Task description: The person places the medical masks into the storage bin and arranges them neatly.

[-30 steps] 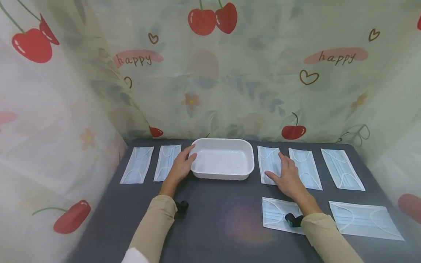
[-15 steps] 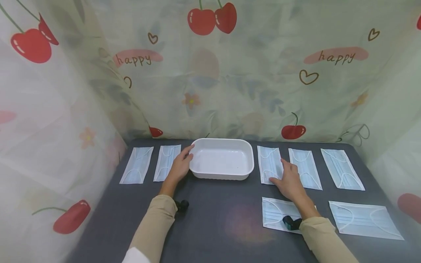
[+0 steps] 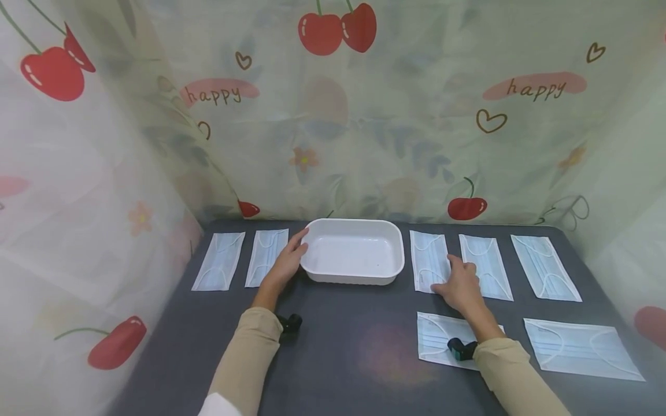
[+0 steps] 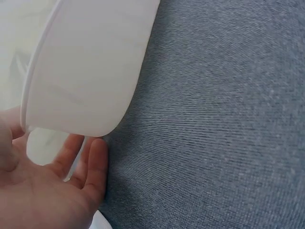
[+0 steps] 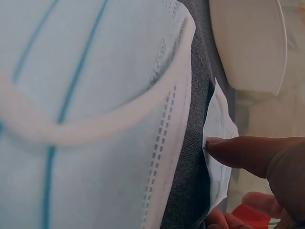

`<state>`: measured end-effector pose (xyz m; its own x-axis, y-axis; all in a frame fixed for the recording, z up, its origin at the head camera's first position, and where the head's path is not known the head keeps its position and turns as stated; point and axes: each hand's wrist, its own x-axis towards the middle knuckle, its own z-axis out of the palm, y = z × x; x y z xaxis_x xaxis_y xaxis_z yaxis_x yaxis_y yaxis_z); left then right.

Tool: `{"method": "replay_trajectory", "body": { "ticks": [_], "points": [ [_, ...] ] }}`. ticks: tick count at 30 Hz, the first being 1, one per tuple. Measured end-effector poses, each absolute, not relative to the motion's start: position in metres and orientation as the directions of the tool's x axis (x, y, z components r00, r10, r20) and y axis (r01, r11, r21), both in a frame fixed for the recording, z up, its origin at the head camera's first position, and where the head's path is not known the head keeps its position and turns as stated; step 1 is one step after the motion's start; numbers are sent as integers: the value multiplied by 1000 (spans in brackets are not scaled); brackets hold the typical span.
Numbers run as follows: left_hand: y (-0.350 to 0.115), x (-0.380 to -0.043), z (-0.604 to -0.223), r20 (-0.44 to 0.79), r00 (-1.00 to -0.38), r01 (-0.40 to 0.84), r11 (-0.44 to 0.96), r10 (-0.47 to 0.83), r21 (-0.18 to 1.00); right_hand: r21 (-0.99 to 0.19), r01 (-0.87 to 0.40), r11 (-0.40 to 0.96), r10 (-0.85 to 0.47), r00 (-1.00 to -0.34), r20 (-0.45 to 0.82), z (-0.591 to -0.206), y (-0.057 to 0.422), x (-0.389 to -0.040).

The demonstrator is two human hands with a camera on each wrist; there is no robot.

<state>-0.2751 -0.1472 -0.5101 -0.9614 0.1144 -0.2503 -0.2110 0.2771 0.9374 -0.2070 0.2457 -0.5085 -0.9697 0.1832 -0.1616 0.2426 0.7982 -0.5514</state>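
Observation:
My left hand (image 3: 285, 264) is at the left end of a white plastic tray (image 3: 354, 279). In the left wrist view its thumb lies at the rim and the fingers are along the outside of the tray wall (image 4: 90, 71). My right hand (image 3: 462, 286) pinches the near right part of a light blue face mask (image 3: 428, 254), just right of the tray. In the right wrist view the thumb presses on this mask (image 5: 219, 119), which bends up slightly, and fingertips show at its lower edge. Nothing lies in the tray.
Two masks, one at the far left (image 3: 218, 261) and one beside the left hand (image 3: 264, 254), lie flat. More masks lie at right: one behind the right hand (image 3: 486, 266), one at far right (image 3: 545, 266), one under the right wrist (image 3: 442, 338), one near front right (image 3: 583, 349). The dark tabletop (image 3: 333, 346) meets a cherry-print curtain (image 3: 354, 144).
My right hand has come down and slightly towards me onto the mask, and thumb and fingers have drawn closer together on it. My left hand has stayed at the tray.

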Motion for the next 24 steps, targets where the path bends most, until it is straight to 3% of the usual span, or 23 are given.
{"method": "replay_trajectory", "body": {
  "ticks": [24],
  "points": [
    [-150,-274,-514,-277,-936,-239,186,215,953,-589,241,771,137,-967,-216,-505,252,-204]
  ]
}}
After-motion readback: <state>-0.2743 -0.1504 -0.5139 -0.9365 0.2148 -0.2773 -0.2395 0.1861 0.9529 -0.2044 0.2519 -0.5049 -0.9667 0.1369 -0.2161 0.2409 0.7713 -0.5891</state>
